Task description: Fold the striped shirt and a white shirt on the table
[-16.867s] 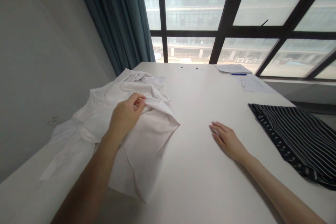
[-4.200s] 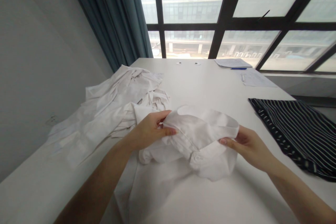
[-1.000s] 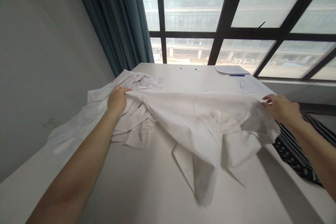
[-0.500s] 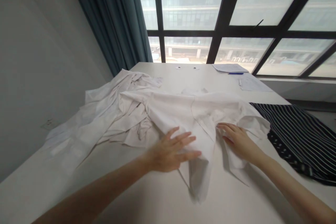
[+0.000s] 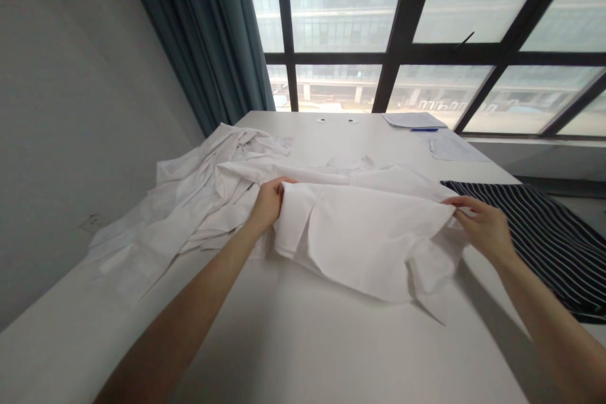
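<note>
A white shirt (image 5: 360,233) hangs stretched between my two hands above the white table, its lower edge drooping toward me. My left hand (image 5: 271,201) pinches its upper left corner, fingers closed and partly hidden behind the cloth. At the upper right corner, my right hand (image 5: 480,224) grips the fabric between thumb and fingers. More of the shirt's cloth lies flat just beyond the lifted part. Left of it is a crumpled heap of white clothes (image 5: 189,192), close to my left hand. A black garment with white stripes (image 5: 544,221) lies beside my right hand.
The white table (image 5: 303,353) reaches to a dark-framed window (image 5: 395,57). Papers (image 5: 414,120) and a blue pen (image 5: 425,130) lie at its far right. A wall (image 5: 95,88) and a blue curtain (image 5: 208,31) border the left side.
My left hand was spread open over the shirt; it has moved up and left and closed on the cloth. My right hand has moved right and up. The shirt's near part is now lifted and stretched.
</note>
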